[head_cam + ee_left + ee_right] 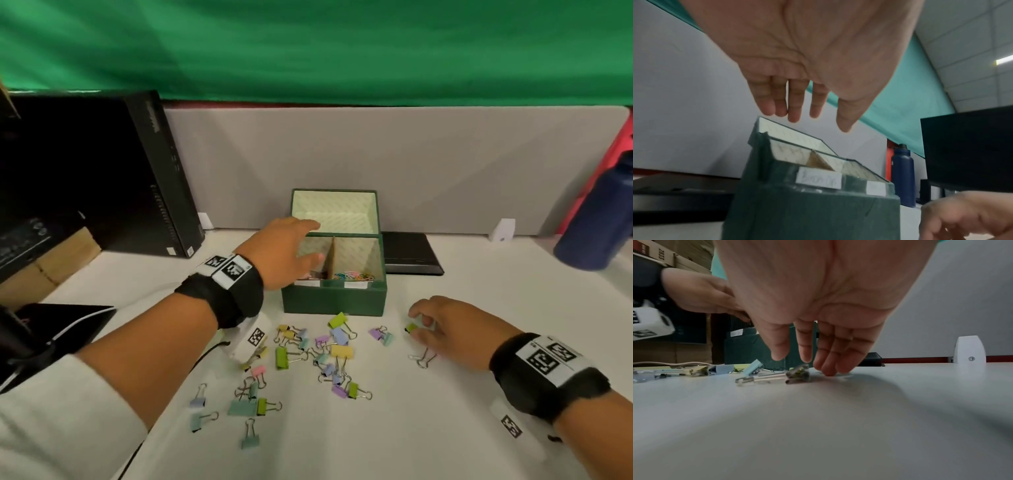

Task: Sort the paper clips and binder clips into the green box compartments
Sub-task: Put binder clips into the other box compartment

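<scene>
Painted spring steel with wire handles, for the binder clips [342, 351]: light, stiff, slick on the flat faces, likely to skate on the tabletop [445, 428] if nudged. Best taken across the coloured body, thumb on one face and forefinger on the other, or hooked by a handle loop; handles prone to snag a neighbour in the tangle, so lift slowly. Roughly two dozen loose in front of the green box [334, 301], no exact count possible where they overlap; pastel yellow, green, teal, lilac, blue, one pink. One box, lid [335, 209] up against the partition, two compartments split by a brown divider, two white labels [819, 180] on the front rim, writing unreadable. Paper clips [352, 275] in a small coloured heap in the right compartment [358, 253], too fine to count, none seen on the tabletop. Left hand [284, 253] over the left compartment [313, 248], fingers straight and slightly apart, holding nothing; contents beneath mostly hidden. Right hand [442, 329] low on the tabletop to the right of the box, thumb and forefinger curled down round a green binder clip [411, 328] at rest there, not yet lifted. One more clip just beneath that hand, wire handles showing.
</scene>
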`<action>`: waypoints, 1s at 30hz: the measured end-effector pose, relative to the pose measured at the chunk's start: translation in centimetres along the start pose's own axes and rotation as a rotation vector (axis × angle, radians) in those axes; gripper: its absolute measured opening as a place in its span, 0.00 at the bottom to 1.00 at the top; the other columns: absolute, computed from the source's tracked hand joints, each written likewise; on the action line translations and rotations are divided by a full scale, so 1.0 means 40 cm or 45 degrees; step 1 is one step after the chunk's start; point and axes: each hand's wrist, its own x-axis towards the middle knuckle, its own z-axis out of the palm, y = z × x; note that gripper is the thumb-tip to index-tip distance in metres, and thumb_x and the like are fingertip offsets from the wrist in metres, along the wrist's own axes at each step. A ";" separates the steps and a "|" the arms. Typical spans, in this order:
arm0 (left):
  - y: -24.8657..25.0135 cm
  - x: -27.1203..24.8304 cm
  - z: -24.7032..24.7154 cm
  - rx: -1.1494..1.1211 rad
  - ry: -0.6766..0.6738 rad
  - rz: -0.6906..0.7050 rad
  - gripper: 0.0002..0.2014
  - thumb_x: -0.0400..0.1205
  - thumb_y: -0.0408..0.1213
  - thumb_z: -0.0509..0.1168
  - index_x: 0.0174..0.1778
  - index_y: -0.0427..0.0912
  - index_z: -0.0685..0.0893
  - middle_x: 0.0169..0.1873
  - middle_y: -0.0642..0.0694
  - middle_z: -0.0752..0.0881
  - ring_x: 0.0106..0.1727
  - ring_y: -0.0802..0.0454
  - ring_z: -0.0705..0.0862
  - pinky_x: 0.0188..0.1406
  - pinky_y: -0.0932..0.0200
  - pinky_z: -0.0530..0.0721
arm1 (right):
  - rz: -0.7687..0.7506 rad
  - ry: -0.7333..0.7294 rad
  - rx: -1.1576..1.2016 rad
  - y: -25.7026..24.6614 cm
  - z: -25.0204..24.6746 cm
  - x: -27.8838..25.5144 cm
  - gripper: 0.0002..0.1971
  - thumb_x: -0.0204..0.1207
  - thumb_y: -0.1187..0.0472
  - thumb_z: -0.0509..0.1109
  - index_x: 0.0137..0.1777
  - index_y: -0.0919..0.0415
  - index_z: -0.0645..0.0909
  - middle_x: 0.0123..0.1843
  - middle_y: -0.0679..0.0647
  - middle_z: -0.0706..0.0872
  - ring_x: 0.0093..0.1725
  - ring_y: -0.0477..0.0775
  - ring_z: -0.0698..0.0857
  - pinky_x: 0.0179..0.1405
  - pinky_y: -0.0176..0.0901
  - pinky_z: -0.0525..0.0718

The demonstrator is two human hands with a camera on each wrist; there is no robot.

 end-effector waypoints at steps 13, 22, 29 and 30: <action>-0.289 -0.313 0.041 0.038 -0.431 -0.307 0.24 0.83 0.47 0.66 0.77 0.59 0.74 0.58 0.61 0.78 0.58 0.62 0.79 0.61 0.65 0.74 | -0.090 -0.049 -0.118 -0.023 0.006 0.051 0.02 0.80 0.49 0.70 0.51 0.42 0.82 0.51 0.41 0.81 0.39 0.39 0.81 0.35 0.26 0.73; -0.254 -0.273 0.069 0.168 -0.410 -0.276 0.09 0.83 0.50 0.66 0.56 0.55 0.84 0.49 0.56 0.79 0.48 0.57 0.80 0.49 0.63 0.77 | 0.058 0.066 -0.081 -0.052 -0.003 0.049 0.08 0.80 0.62 0.64 0.39 0.52 0.72 0.43 0.51 0.78 0.35 0.49 0.79 0.32 0.33 0.72; -0.221 -0.282 0.054 0.018 -0.270 -0.251 0.07 0.81 0.43 0.67 0.44 0.58 0.74 0.36 0.54 0.82 0.38 0.52 0.81 0.35 0.61 0.78 | 0.012 -0.104 -0.099 -0.083 0.002 0.054 0.18 0.79 0.32 0.62 0.45 0.46 0.77 0.43 0.46 0.84 0.41 0.45 0.82 0.38 0.38 0.79; -0.215 -0.283 0.055 -0.032 -0.285 -0.242 0.08 0.83 0.43 0.65 0.51 0.59 0.72 0.35 0.53 0.82 0.36 0.53 0.81 0.35 0.61 0.78 | 0.013 -0.126 -0.113 -0.086 0.006 0.059 0.21 0.76 0.28 0.62 0.46 0.46 0.78 0.43 0.45 0.84 0.42 0.46 0.82 0.40 0.38 0.81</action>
